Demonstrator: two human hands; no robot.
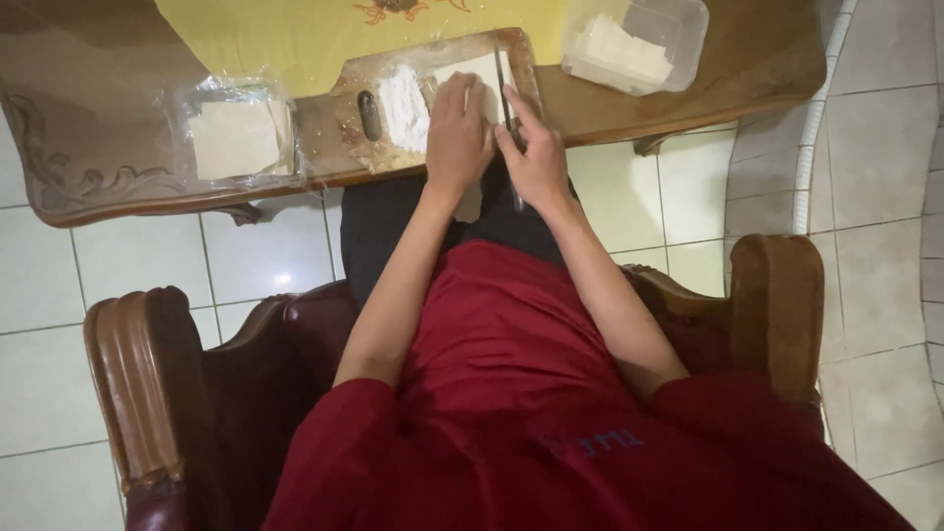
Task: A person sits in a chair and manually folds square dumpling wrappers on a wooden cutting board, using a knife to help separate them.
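Here the person sits in a wooden armchair (147,383) and leans over a low wooden tabletop (88,108). On a wooden cutting board (344,123) lies a pale stack of dough sheets (482,71), near the far right corner of the board, with a small heap of white flour (401,103) just beside it on the left.

The left hand (457,133) lies flat on the sheets, its fingers spread a little and pressing down; it grips nothing. The right hand (539,157) is closed around the handle of a knife (506,93), with the forefinger stretched along the top of the blade. The blade stands on the right edge of the stack, very close to the left fingertips.

In my judgement the main danger is this closeness: if the blade slides to the left, it may cut the left fingers. The sheets look thin and floured, so they may slip under the palm and the cut would go crooked. The board also reaches to the near edge of the tabletop, so hard pressure could tip it.

To the left lies an open plastic packet (236,133) with more square sheets; at the far right stands a clear plastic container (634,44) holding cut pieces. A yellow cloth (285,34) lies behind the board.
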